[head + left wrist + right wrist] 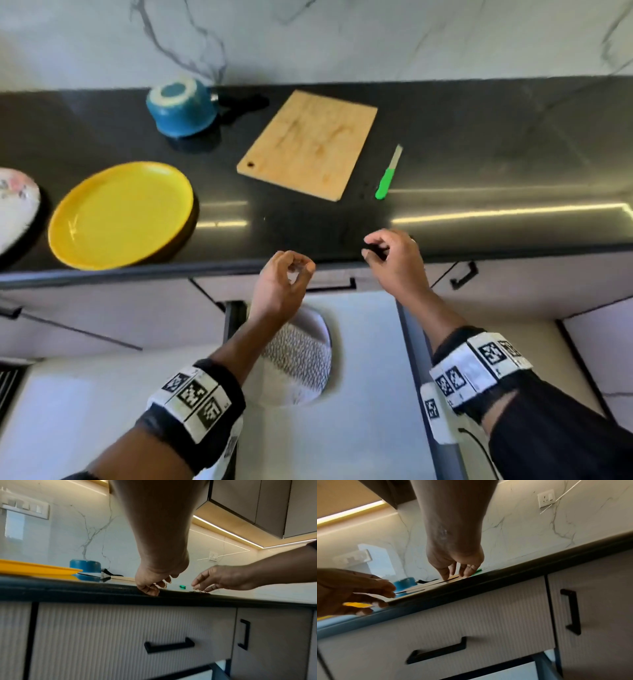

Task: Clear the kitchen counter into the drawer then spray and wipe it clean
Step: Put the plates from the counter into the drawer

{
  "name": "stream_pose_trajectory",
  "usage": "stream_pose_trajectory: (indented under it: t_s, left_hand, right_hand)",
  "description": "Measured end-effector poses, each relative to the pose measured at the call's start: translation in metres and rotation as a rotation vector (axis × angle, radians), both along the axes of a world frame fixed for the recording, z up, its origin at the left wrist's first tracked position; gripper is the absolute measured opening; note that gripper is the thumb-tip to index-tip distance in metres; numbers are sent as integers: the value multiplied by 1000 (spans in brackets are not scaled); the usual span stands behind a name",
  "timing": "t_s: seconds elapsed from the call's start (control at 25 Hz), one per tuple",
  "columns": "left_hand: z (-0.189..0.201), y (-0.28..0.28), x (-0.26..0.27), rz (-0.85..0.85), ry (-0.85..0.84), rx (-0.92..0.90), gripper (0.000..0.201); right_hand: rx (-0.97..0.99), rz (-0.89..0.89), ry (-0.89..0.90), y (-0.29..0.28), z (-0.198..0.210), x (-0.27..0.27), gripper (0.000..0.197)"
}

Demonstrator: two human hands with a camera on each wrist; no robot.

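On the black counter (308, 222) lie a yellow plate (120, 216), an upturned blue pot (181, 106) with a black handle, a wooden cutting board (308, 144) and a green-handled knife (387, 174). A floral plate (13, 205) shows at the far left edge. Below the counter an open drawer (370, 342) holds a patterned plate (298, 359). My left hand (298, 269) hovers at the counter's front edge with loosely curled fingers and holds nothing. My right hand (375, 250) hangs just over the front of the counter, short of the knife, also loosely curled and empty.
A ribbed drawer front with a black handle (169, 645) sits shut under the counter edge. To its right is a cabinet door with a vertical handle (244, 634). A marble backsplash with a socket (546, 498) rises behind the counter. Upper cabinets (257, 504) hang overhead.
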State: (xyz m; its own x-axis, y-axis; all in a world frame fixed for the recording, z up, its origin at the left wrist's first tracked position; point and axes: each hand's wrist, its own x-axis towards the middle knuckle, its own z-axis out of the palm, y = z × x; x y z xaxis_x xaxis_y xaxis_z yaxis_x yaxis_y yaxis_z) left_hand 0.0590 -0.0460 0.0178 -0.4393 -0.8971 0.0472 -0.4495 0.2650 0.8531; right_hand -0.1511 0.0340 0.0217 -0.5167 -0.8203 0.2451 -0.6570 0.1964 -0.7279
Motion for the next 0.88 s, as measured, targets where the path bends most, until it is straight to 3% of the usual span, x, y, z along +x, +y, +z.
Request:
stream_pose_trajectory:
  t_s: [0.12,0.24,0.36,0.48,0.6,0.72,0.88]
  left_hand:
    - [18,-29,-15,52,-71,-56,5]
    - [17,-44,-3,197,-111,-17,10]
    - [8,-52,31,433,-23,69,22]
    - [-2,-64,80,743,245,297,37]
    - [4,-87,140,1054,433,538,52]
    - [12,-107,187,1074,398,633,62]
    - [16,-120,203,958,337,716,46]
  right_hand:
    - [351,54,135,-18,5,-22,58]
    - [530,194,181,-36,2,2,66]
    - [458,340,280,-59,3,43,58]
    - [336,555,406,-90,12,102,61]
    - [415,717,345,-127,23,161,73]
    - [503,673,358,-148,23,184,75]
    - [612,674,395,-149,28,175,75]
